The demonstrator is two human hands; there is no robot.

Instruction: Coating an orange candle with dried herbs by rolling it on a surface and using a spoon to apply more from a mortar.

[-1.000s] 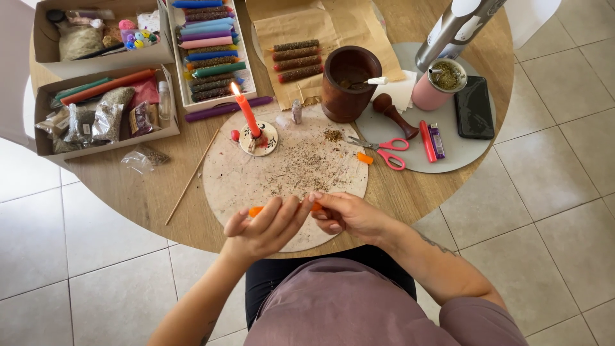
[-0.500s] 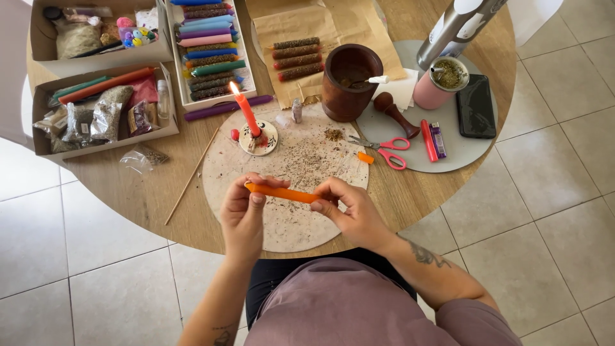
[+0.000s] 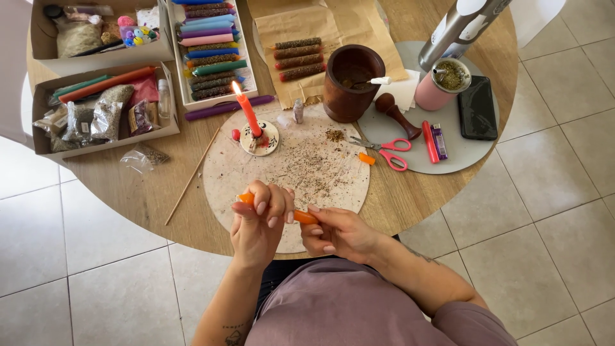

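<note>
Both hands point(image 3: 301, 221) around orange candle point(image 3: 304, 216)

I see a smooth, waxy orange candle point(image 3: 306, 217), a matt round wooden desk point(image 3: 160, 192), a dark turned-wood mortar point(image 3: 352, 83) and crinkled brown paper point(image 3: 301, 25).

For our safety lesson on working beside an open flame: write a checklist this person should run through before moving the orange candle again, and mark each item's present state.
1. Orange candle gripped by both the left hand and right hand: ok.
2. Lit red candle upright on its small dish: ok.
3. Hands apart from the flame: ok.
4. Scissors lying closed, away from the hands: ok.
5. Paper sheet and boxes of candles close to the flame: not ok.
6. Orange candle's wick intact: cannot tell, hidden by the fingers.
</note>
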